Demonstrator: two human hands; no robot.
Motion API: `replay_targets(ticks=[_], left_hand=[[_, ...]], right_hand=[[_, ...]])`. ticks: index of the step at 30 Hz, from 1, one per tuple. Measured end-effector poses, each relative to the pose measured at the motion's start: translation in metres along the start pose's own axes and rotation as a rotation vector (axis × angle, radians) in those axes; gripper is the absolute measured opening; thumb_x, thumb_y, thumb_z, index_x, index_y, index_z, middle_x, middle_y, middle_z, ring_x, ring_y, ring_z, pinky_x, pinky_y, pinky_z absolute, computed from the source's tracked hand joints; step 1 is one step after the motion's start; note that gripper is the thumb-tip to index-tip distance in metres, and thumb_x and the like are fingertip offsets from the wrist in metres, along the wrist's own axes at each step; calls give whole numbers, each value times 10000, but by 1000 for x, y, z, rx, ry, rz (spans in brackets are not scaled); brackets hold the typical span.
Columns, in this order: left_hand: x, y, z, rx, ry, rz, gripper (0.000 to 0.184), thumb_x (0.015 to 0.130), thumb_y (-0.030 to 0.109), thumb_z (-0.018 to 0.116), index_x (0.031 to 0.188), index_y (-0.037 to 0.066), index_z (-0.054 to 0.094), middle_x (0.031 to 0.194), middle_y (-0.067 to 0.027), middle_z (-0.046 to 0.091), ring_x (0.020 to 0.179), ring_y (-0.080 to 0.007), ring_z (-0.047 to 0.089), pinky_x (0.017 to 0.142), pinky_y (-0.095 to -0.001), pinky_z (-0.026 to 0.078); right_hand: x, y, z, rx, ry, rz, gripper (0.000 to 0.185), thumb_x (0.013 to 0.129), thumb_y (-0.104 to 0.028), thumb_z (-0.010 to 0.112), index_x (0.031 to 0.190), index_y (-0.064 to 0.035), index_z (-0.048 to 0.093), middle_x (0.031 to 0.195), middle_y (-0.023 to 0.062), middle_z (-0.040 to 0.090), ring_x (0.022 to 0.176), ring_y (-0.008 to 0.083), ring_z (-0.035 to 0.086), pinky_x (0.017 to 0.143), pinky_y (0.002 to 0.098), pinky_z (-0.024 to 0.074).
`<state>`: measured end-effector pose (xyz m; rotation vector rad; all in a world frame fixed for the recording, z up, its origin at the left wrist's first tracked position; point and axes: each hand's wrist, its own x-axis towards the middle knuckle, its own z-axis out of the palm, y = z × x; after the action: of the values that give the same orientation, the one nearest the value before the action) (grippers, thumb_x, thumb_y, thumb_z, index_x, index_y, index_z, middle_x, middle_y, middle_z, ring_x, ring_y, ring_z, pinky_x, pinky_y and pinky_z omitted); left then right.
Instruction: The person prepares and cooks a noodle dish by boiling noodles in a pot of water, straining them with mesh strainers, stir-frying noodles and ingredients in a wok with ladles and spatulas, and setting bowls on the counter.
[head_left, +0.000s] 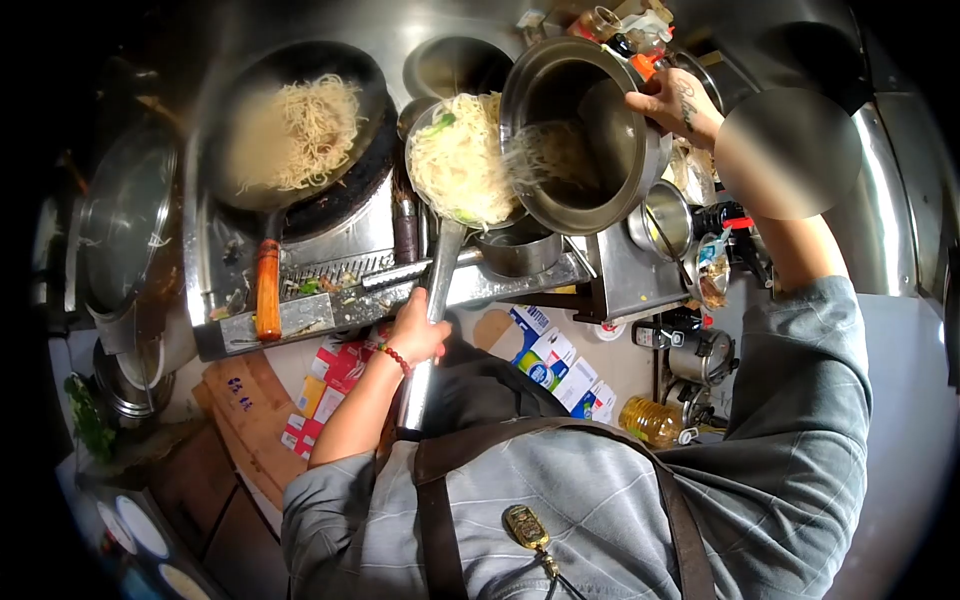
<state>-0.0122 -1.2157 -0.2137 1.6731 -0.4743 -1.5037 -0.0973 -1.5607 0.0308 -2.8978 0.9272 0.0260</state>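
grey shirt; left fingers wrap scoop handle; right arm extended, fingers clasping pot

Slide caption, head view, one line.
Left hand grips a long-handled scoop of pale strands; right hand holds a tilted metal pot beside it.

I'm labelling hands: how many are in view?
2. The left hand is around the long metal handle; the right hand is at the pot, on its rim. No others show.
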Motion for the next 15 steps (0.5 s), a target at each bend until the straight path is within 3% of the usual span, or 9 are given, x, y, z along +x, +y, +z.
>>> replay_targets(ticks=[4, 5, 10, 15], left_hand=[[0, -1, -1, 27, 0, 10, 345, 729, -78, 528, 1037, -22, 384, 661, -93, 506, 437, -143, 506, 359, -302, 428], [-1, -1, -1, 32, 5, 21, 347, 726, -76, 531, 1036, -22, 387, 661, -95, 507, 433, -144, 502, 359, -303, 426], [-1, -3, -2, 24, -1, 31, 354, 720, -60, 549, 1035, -31, 389, 677, -96, 509, 448, -142, 505, 381, -301, 424], [-1, -2, -3, 28, 4, 31, 372, 714, -51, 566, 1042, -40, 389, 698, -97, 513, 470, -138, 513, 406, -297, 426]], right_hand=[[9, -14, 7, -196, 39, -36, 440, 675, -428, 683, 736, 6, 643, 660, 177, 618, 654, 291, 628, 637, 372, 489], [8, -22, 8, -172, 8, 6, 444, 671, -402, 664, 763, 31, 623, 673, 163, 621, 668, 291, 617, 655, 363, 479], [-3, -66, 8, -219, -5, 23, 439, 644, -453, 680, 732, -25, 636, 667, 101, 636, 679, 244, 629, 657, 343, 490], [-12, -97, 10, -335, 59, -144, 498, 610, -495, 680, 737, -23, 587, 694, 134, 609, 692, 288, 612, 667, 363, 480]])
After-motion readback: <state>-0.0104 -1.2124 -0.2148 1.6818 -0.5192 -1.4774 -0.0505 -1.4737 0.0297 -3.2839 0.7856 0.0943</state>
